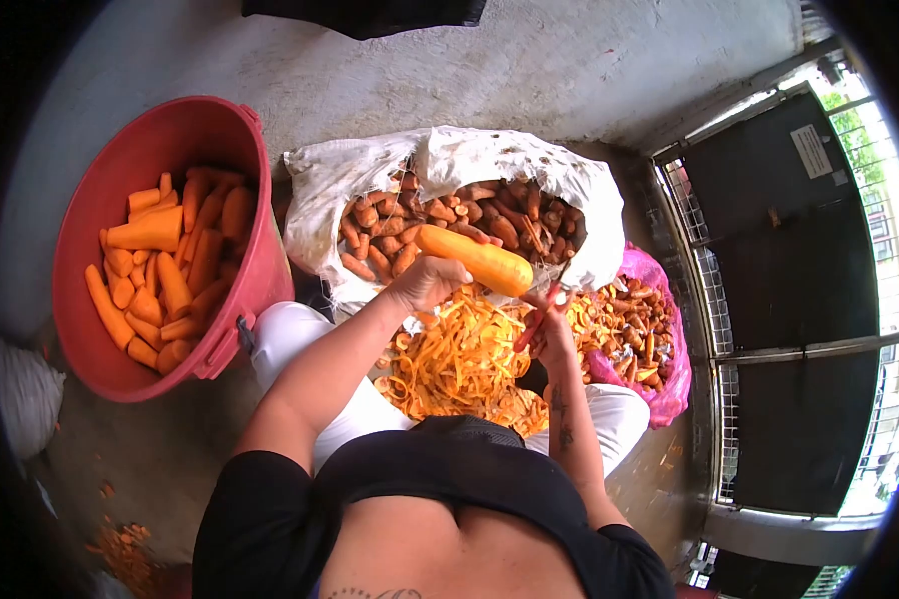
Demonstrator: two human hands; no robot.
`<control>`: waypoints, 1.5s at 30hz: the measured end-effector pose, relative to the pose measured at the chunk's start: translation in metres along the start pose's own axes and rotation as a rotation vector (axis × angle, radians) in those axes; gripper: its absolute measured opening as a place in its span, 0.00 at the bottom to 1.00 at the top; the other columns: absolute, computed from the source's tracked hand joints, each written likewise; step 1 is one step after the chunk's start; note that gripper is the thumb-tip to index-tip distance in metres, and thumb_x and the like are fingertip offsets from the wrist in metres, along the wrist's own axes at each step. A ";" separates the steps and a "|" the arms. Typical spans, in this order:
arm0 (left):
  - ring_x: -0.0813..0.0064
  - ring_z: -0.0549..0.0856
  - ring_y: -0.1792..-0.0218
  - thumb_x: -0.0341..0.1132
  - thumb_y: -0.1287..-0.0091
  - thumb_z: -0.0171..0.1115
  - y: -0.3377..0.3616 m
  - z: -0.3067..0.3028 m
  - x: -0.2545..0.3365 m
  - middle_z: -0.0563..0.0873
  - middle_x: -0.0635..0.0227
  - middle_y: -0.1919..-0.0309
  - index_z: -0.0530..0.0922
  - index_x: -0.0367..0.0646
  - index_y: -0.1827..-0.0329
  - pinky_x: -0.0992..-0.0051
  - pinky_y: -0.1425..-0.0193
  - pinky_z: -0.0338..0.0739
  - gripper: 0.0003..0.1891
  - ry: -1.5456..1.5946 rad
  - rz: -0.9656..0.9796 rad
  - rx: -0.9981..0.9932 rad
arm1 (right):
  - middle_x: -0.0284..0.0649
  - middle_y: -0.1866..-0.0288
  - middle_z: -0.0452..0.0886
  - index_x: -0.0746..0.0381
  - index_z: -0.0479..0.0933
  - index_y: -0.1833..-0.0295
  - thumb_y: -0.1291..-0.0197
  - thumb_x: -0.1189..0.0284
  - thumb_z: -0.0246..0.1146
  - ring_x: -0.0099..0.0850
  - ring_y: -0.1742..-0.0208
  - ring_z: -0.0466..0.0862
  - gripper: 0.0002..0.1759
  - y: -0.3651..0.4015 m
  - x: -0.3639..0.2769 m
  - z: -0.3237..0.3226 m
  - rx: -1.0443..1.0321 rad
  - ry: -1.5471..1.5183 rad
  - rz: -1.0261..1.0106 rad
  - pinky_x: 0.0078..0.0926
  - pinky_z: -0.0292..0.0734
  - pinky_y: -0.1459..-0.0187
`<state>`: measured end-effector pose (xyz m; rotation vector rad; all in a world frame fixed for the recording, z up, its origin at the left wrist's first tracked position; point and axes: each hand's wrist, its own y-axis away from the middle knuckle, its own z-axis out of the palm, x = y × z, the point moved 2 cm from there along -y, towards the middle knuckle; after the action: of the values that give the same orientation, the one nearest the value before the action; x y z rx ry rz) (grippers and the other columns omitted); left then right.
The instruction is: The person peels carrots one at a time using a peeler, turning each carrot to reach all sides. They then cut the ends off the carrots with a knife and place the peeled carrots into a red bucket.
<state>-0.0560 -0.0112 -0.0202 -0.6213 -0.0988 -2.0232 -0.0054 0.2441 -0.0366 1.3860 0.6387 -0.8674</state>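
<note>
A large peeled carrot lies across my left hand, whose fingers are closed round its underside. Close to the carrot's right end, my right hand grips a red-handled peeler; its head is small and hard to make out. Behind the carrot, an open white sack holds several unpeeled carrots. Below both hands, orange peelings are heaped between the legs.
At the left stands a red tub with several peeled carrots. A pink bag of carrot pieces is at the right. Scraps lie on the floor at lower left. Dark gate panels stand at far right.
</note>
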 end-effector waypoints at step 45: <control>0.57 0.86 0.58 0.46 0.52 0.75 0.002 0.006 -0.008 0.86 0.61 0.57 0.74 0.47 0.44 0.62 0.55 0.82 0.32 -1.828 0.211 0.273 | 0.24 0.77 0.71 0.64 0.81 0.47 0.29 0.62 0.58 0.13 0.77 0.67 0.17 0.037 0.015 0.041 0.204 0.377 -0.702 0.14 0.62 0.73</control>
<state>-0.0491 -0.0034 -0.0191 -1.9409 -1.2454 -0.6348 0.0285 0.2006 -0.0236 1.5436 1.4105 -1.2539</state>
